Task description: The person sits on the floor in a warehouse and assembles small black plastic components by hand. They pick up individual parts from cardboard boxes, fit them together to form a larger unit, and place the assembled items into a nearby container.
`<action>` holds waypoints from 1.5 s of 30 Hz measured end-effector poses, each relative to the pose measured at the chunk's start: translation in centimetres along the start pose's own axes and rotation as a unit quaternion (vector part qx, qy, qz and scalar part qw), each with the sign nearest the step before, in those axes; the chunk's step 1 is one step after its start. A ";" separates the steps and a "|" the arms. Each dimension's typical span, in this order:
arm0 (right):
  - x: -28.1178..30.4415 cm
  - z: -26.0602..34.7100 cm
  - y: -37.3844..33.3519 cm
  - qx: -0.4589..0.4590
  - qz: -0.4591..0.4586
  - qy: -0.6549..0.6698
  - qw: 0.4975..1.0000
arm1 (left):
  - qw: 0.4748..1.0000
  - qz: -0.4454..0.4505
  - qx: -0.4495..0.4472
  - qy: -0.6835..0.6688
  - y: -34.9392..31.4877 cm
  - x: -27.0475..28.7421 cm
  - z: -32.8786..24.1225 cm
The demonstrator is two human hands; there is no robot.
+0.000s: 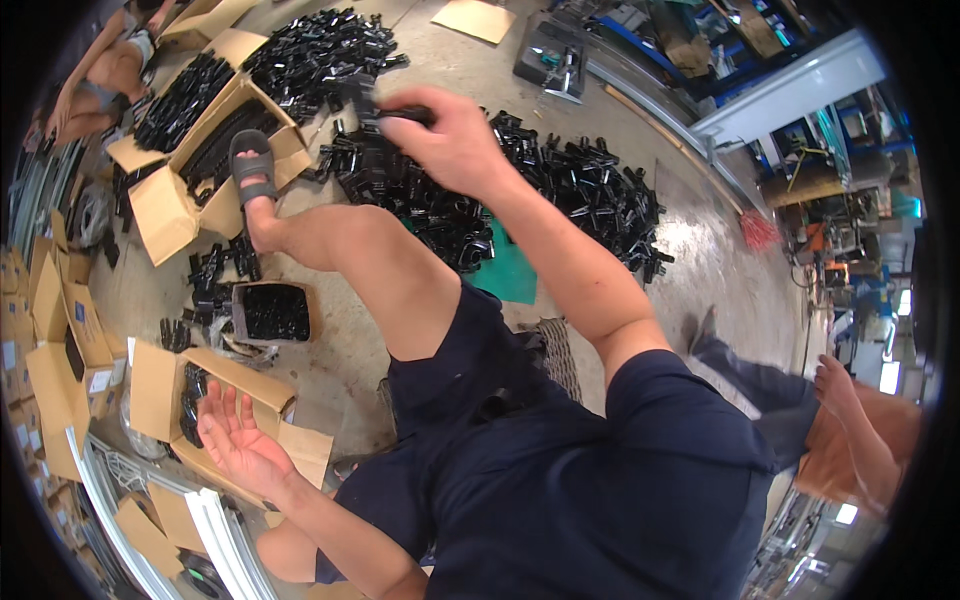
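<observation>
My right hand is closed around a small black part, its far end smeared by motion. It is above a heap of loose, glossy black parts on the floor; their exact kind is unclear. Fingers spread and palm up, my left hand holds nothing. That hand is over the near side of an open cardboard box, where black parts show inside. A sandalled foot of mine rests at another open carton with black parts packed in it.
A second black heap lies farther off. Beside my knee stands a small box filled with black pieces. Stacked cartons and metal profiles line the left. One person sits far left; another is at the right, near shelving.
</observation>
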State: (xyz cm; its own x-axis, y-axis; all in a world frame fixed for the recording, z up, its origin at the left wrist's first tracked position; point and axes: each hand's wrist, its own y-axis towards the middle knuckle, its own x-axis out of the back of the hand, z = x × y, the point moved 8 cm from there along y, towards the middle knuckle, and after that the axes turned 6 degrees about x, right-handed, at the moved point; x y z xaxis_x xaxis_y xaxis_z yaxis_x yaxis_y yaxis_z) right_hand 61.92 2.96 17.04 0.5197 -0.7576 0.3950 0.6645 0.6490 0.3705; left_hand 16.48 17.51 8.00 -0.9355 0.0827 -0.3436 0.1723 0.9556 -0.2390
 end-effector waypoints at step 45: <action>-80.7 11.9 -32.6 0.363 0.534 -0.183 0.742 | 0.915 -0.342 -0.184 -0.114 1.4 30.5 -15.7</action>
State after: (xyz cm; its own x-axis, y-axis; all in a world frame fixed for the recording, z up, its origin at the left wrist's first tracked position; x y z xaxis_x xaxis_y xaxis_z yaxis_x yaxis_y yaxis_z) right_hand -8.10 43.72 -16.88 0.2723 0.1984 0.9415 -0.5533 0.8328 -0.0154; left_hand -16.68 25.80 11.45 -0.6897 -0.5901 -0.4196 -0.5832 0.7962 -0.1611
